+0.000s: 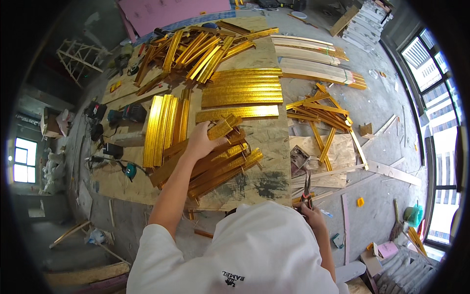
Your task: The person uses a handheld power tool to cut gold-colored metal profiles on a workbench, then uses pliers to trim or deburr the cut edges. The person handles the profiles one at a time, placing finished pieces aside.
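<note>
My left hand (200, 142) is closed round the end of a short gold metal strip (225, 126), just above a loose stack of folded gold strips (225, 169) on the plywood table (274, 171). The far ends of that stack show folded, channel-like edges. Beyond the table's right edge, my right hand (311, 214) grips pliers (307, 193) with red and dark handles, their narrow jaws pointing away from me. Upright gold strips (160, 130) stand out just left of my left hand. A flat row of wide gold strips (242, 88) lies beyond it.
A jumbled gold pile (196, 51) covers the table's far end. Cordless power tools (133, 113) and cables line the left edge. On the right lie bundled pale strips (318, 71), more gold pieces (320, 110) and wood offcuts (391, 171) on the concrete floor.
</note>
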`<act>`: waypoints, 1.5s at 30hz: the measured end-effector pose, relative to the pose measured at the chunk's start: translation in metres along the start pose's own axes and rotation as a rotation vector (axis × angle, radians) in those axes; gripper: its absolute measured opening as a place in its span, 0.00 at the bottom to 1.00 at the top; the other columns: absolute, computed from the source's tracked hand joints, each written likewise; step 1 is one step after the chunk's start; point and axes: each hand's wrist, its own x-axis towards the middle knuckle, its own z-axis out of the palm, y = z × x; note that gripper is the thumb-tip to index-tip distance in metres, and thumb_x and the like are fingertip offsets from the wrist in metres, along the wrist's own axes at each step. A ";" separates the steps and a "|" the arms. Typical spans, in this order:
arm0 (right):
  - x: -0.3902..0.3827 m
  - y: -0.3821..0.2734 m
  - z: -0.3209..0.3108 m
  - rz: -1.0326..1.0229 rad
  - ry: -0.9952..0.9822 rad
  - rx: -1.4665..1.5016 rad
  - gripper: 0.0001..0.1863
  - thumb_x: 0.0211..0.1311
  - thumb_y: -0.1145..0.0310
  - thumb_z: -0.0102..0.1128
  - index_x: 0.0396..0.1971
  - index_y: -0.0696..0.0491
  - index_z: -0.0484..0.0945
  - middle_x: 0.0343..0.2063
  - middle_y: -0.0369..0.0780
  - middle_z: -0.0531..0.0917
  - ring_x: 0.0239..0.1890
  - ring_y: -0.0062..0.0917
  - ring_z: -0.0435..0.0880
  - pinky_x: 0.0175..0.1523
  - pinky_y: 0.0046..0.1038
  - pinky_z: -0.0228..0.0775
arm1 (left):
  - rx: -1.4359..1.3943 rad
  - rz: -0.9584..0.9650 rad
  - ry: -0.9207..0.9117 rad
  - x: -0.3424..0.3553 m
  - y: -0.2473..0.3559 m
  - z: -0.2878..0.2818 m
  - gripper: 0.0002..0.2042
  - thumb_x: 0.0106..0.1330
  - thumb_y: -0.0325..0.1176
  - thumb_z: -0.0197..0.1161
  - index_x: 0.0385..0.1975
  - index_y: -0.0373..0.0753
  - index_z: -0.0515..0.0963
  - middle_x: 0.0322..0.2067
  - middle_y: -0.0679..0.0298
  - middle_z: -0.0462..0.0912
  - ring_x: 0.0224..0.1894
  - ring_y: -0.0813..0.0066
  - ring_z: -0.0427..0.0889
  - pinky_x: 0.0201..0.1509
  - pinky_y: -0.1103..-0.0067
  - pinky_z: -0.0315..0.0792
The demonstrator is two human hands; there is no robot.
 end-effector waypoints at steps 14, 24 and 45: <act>-0.029 0.020 0.040 -0.015 0.213 0.047 0.17 0.71 0.61 0.55 0.49 0.60 0.80 0.36 0.40 0.84 0.38 0.22 0.83 0.44 0.26 0.76 | 0.250 0.367 -0.395 0.156 -0.045 0.032 0.25 0.55 0.38 0.75 0.51 0.37 0.75 0.51 0.56 0.76 0.56 0.56 0.74 0.59 0.66 0.70; 0.006 -0.045 0.063 -0.403 0.194 -0.474 0.14 0.65 0.64 0.61 0.43 0.58 0.79 0.33 0.37 0.82 0.34 0.21 0.79 0.40 0.26 0.72 | 0.095 0.223 -0.159 0.117 -0.039 -0.112 0.27 0.57 0.36 0.72 0.56 0.35 0.74 0.49 0.53 0.79 0.53 0.55 0.77 0.59 0.68 0.71; -0.050 -0.165 0.090 -0.974 -0.053 -0.949 0.11 0.61 0.66 0.65 0.34 0.59 0.76 0.36 0.47 0.74 0.37 0.45 0.76 0.43 0.40 0.68 | -1.137 0.314 -0.612 -0.079 0.131 -0.066 0.37 0.65 0.57 0.63 0.64 0.33 0.65 0.51 0.61 0.77 0.52 0.73 0.77 0.60 0.76 0.69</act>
